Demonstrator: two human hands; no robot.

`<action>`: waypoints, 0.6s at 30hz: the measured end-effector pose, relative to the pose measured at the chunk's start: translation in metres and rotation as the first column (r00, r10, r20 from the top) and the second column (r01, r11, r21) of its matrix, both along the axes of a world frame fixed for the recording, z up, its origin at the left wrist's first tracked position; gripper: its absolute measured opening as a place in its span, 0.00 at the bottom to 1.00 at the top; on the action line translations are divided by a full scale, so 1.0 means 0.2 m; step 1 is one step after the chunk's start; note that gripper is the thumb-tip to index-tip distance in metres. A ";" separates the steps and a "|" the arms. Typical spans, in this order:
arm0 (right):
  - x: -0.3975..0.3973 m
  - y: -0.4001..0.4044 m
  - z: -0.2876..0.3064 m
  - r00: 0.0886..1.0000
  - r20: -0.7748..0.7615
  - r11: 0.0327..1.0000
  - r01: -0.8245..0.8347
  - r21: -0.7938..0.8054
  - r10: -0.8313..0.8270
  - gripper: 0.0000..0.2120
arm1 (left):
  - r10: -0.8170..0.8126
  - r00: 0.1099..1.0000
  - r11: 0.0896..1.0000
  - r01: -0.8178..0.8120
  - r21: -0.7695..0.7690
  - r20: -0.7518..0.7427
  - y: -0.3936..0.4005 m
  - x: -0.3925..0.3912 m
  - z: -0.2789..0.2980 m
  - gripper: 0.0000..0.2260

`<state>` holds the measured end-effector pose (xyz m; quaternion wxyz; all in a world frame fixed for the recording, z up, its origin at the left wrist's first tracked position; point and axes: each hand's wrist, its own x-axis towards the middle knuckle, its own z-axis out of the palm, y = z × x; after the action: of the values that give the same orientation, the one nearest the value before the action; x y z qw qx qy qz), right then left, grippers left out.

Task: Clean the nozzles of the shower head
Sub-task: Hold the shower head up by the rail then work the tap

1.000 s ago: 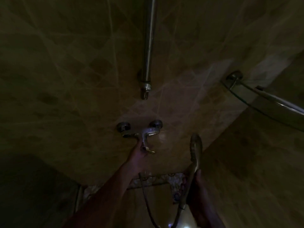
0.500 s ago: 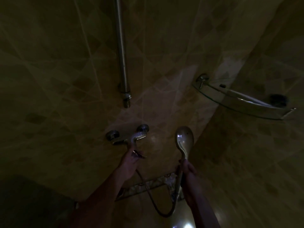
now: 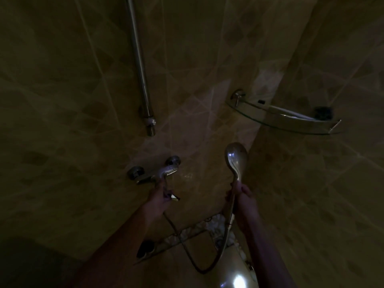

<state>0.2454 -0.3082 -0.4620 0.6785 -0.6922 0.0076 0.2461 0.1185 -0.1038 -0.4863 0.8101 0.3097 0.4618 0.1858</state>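
The shower head [image 3: 236,157] sits a little right of centre in the dim view, held up in front of the tiled corner of the stall. Its long axis runs nearly upright, the oval head toward 12 o'clock and the handle toward 6 o'clock, with a slight lean of the head toward 11. The shiny rounded back faces the camera, so the nozzle face is turned toward the wall and cannot be seen.

The right hand [image 3: 242,196] has its grip clenched round the handle just under the head, fingers wrapped on the handle. From the handle's lower end the hose [image 3: 209,267] drops toward 6 o'clock, loops, and climbs back toward 10 o'clock to the mixer tap [image 3: 158,173] on the wall.

The left hand [image 3: 160,197] reaches up at the tap lever [image 3: 173,196], which sticks out at 6 o'clock below the tap body; the fingers are curled round the lever.

At 11 o'clock from the shower head a metal riser rail [image 3: 139,65] runs down the wall, ending above the tap. At 2 o'clock a glass corner shelf [image 3: 286,121] carries a small dark object [image 3: 323,113], too dim to identify. Between the forearms, at 6 o'clock, lies a wire rack [image 3: 187,235], and a bright reflection glints beneath it.
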 end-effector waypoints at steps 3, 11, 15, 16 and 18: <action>0.04 0.02 0.02 1.000 0.007 1.000 0.012 -0.002 -0.012 0.14 | -0.023 0.999 1.000 0.023 0.006 -0.030 0.02 0.00 -0.03 0.12; -0.09 -0.02 -0.04 0.997 0.003 0.997 0.079 -0.015 -0.079 0.15 | -0.110 0.990 0.993 0.107 -0.040 -0.090 0.07 -0.01 -0.08 0.20; -0.15 -0.08 -0.09 0.994 0.007 0.993 0.108 -0.043 -0.108 0.13 | -0.153 0.982 0.988 0.153 -0.013 -0.106 0.08 -0.01 -0.08 0.16; -0.16 -0.09 -0.10 0.993 0.014 0.992 0.115 -0.056 -0.114 0.14 | -0.169 0.978 0.985 0.170 -0.009 -0.118 0.08 -0.01 -0.09 0.16; -0.18 -0.11 -0.11 0.993 0.027 0.990 0.117 -0.072 -0.116 0.14 | -0.203 0.971 0.979 0.206 0.006 -0.127 0.07 -0.03 -0.10 0.18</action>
<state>0.2099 -0.3296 -0.4847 0.6658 -0.7178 0.0493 0.1977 0.1123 -0.0893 -0.5061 0.7912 0.3745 0.4758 0.0858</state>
